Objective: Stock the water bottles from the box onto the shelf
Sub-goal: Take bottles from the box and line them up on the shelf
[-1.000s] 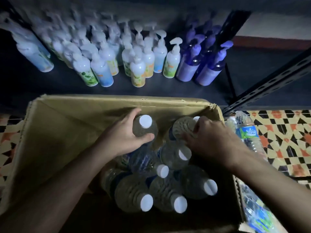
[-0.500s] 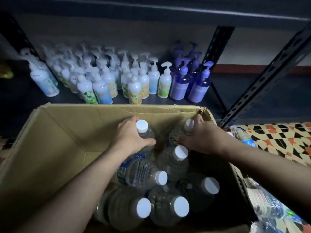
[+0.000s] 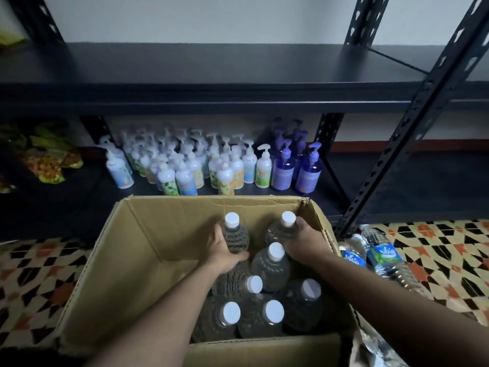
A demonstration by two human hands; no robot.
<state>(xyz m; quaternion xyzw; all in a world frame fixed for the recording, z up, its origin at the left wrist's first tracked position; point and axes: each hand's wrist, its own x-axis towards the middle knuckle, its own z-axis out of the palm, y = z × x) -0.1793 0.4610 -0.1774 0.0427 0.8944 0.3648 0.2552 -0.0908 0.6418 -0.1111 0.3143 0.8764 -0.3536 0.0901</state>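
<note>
Now each hand [image 3: 225, 254] grips clear, white-capped btl [image 3: 235, 235].

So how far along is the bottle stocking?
Done: no water bottles show on the shelf, only pump bottles on its lower level. In hand: left hand grips one bottle, right hand a second bottle, both inside the box. Left: five more capped bottles there, plus labelled ones on the floor.
</note>
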